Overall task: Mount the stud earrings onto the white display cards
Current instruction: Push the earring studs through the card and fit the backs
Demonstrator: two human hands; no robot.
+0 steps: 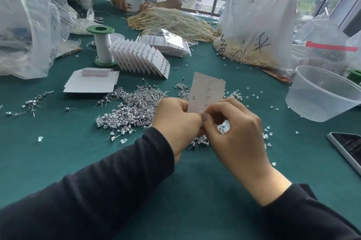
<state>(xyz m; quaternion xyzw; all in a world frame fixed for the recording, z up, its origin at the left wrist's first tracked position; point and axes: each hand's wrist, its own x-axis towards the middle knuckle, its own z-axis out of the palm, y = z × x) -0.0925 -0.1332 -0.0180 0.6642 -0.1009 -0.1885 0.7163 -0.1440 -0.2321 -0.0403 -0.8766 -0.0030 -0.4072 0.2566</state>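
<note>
card (208, 91) pinched upright between both hands' fingertips (205, 116).

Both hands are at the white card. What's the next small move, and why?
Probably finish seating whatever the right hand pinches at the lower edge of the white rectangular display card, while the left hand grips it upright. The pinched piece is hidden, and only one small silver stud earring shows on the card.

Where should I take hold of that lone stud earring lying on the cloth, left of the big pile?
Pinch the lone stud earring by its thin post, fingers coming straight down. It lies flat on the green cloth, head to the left, post pointing right, apart from the big pile, so both sides of the post are free.
</note>
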